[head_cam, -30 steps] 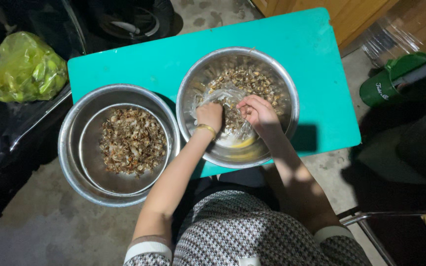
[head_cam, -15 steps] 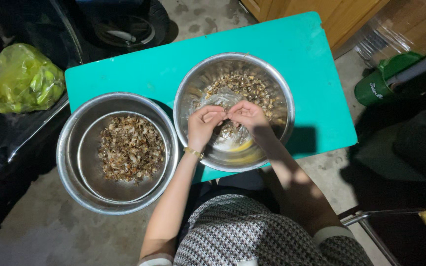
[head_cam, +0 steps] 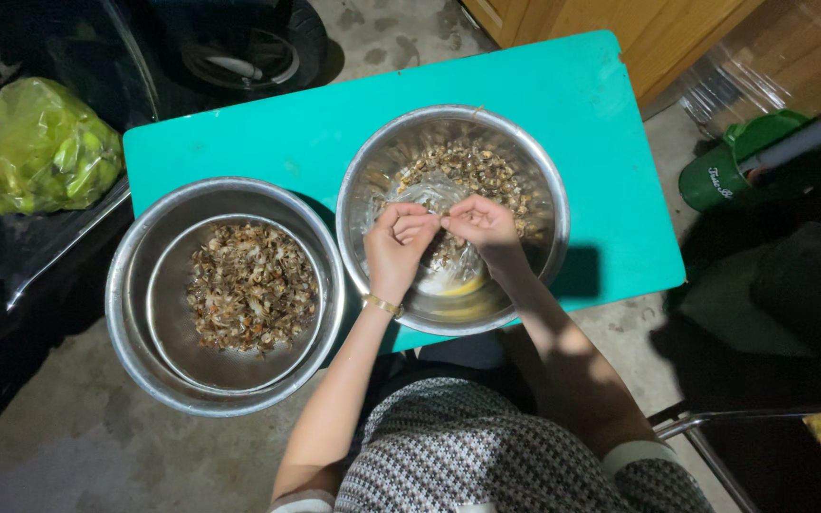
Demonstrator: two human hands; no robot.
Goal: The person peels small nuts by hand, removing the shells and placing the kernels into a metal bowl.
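Left hand [head_cam: 396, 242] and right hand [head_cam: 482, 226] pinch one small brownish shell [head_cam: 442, 220] between them.

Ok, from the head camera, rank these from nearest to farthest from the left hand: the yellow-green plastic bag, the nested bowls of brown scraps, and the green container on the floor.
Measured from the left hand, over the bowl on the teal table:
1. Nested bowls of brown scraps, just to its left, overhanging the table's edge.
2. Green container, off to the right, on the floor past the table.
3. Yellow-green plastic bag, far left.
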